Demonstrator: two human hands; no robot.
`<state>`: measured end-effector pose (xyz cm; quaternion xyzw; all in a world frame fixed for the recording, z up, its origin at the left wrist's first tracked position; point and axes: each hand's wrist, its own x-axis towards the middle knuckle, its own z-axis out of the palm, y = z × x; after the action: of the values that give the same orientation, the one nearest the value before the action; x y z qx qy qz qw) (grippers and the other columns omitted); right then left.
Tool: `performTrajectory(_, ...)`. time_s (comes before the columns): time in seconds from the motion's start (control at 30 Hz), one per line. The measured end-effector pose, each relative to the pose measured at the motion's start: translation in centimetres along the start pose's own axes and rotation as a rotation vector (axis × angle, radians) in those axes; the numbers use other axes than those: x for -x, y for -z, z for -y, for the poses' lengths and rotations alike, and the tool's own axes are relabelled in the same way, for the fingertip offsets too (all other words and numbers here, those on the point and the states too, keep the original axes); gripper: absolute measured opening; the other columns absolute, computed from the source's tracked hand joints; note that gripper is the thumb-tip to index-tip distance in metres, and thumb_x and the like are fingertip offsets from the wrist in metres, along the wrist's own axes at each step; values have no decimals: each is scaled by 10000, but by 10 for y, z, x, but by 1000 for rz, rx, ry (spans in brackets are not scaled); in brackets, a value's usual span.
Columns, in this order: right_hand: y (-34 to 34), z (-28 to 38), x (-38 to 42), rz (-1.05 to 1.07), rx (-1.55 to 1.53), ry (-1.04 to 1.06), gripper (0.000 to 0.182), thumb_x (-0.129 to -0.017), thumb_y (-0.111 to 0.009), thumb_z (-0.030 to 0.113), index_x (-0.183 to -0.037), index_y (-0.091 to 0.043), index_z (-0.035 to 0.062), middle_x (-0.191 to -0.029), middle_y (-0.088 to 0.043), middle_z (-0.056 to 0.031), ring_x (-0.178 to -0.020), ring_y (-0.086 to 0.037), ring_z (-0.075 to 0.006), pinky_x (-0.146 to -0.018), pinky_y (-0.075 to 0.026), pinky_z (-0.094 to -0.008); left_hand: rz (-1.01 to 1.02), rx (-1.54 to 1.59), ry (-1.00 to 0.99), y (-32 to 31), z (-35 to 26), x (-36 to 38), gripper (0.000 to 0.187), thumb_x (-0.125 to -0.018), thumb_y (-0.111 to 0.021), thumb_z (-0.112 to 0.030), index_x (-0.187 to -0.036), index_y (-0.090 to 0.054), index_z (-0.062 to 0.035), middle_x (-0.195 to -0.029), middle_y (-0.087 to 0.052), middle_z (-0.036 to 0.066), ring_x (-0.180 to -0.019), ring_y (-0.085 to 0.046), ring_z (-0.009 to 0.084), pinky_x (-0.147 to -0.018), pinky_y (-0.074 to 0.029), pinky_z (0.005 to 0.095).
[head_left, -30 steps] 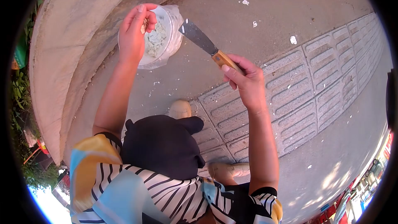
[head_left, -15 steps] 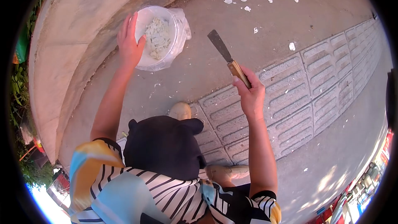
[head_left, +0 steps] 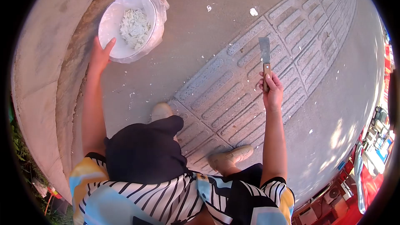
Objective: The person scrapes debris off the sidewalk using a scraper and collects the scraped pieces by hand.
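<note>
My left hand [head_left: 101, 56] grips the near left rim of a white plastic bucket [head_left: 109, 25], thumb on the inner side and fingers around the outside. A clear plastic bag [head_left: 160, 6] hangs about the bucket's outer side. Inside lies a heap of whitish flakes [head_left: 135, 28]. My right hand [head_left: 273, 91] is closed around the wooden handle of a putty knife [head_left: 265, 52], held above the ridged paving with its flat metal blade pointing away from me. The blade touches nothing that I can see.
A curved stone curb [head_left: 46, 58] runs along the left. Ridged paving tiles [head_left: 225, 96] cross the grey pavement. White flakes [head_left: 253, 12] are scattered on the ground. My shoes [head_left: 231, 156] stand on and beside the tiles. Stall-like goods [head_left: 375, 141] show at the far right.
The bucket has shifted left and tilts towards me, my left hand now lower on its rim. My right hand has moved right, turning the putty knife more upright in view. The view has shifted too.
</note>
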<state>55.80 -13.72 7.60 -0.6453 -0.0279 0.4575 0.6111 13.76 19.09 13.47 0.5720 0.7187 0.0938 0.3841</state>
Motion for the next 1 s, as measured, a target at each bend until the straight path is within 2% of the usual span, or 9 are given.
performTrajectory(0.07,21,5,4,-73,21,18,282,-899,-564,79,-1149,-566,-50,-965,-650,-110,-677,-574,-124,-577,-436,-241,-391,-546,-338,0,7,-10,676,-832,-663,-319,-1364,-350,-44,-1243,-489,159,-1088,-528,273,-884,-460,333)
performTrajectory(0.17,53,-7,12,-167,44,17,269,-898,-560,68,-1137,-571,-56,-951,-647,-102,-668,-572,-117,-564,-429,-230,-567,-344,-661,3,-56,30,571,-840,-656,-272,-1314,-418,-60,-1146,-536,110,-1007,-534,223,-839,-453,300)
performTrajectory(0.27,65,-26,19,-229,136,-15,257,-896,-561,61,-1124,-579,-56,-918,-647,-83,-655,-567,-102,-535,-413,-216,-84,-158,-968,-35,-114,65,429,-841,-639,-181,-1230,-501,-65,-1048,-559,76,-918,-544,178,-767,-456,322)
performTrajectory(0.4,64,-41,25,-207,185,-24,260,-888,-569,62,-1124,-588,-46,-888,-652,-70,-641,-563,-92,-521,-405,-212,695,-67,-1049,-142,-161,76,290,-804,-622,-56,-1089,-571,-46,-913,-549,58,-814,-542,173,-698,-447,305)
performTrajectory(0.53,47,-37,28,-205,170,-40,267,-887,-565,58,-1132,-582,-46,-872,-653,-70,-632,-561,-91,-496,-407,-217,945,-406,-1246,-246,-179,71,243,-793,-642,-75,-1027,-584,-37,-909,-574,104,-868,-583,274,-739,-470,381)
performTrajectory(0.6,48,-39,27,-226,138,-59,270,-889,-564,59,-1136,-580,-48,-876,-653,-73,-629,-558,-95,-488,-412,-221,914,-523,-1421,-292,-185,69,264,-784,-659,-91,-1033,-589,-34,-933,-585,121,-912,-585,313,-771,-476,409)
performTrajectory(0.73,54,-36,34,-224,66,-57,279,-890,-564,59,-1149,-577,-46,-885,-653,-77,-634,-557,-94,-498,-409,-215,801,-543,-1387,-366,-195,93,216,-786,-654,-98,-971,-582,-13,-987,-592,148,-960,-581,344,-780,-484,431)
performTrajectory(0.9,87,-25,64,-291,121,-37,291,-895,-555,65,-1167,-575,-38,-915,-660,-86,-650,-561,-91,-505,-405,-212,675,-683,-1150,-413,-186,114,124,-791,-607,-67,-898,-588,-8,-976,-626,183,-917,-615,368,-724,-511,452)
performTrajectory(1.0,108,-26,81,-328,178,-80,299,-885,-571,64,-1168,-576,-34,-915,-664,-93,-648,-563,-86,-514,-405,-209,613,-675,-1246,-416,-188,115,126,-787,-554,-42,-900,-600,-13,-925,-647,189,-857,-638,370,-700,-521,455)
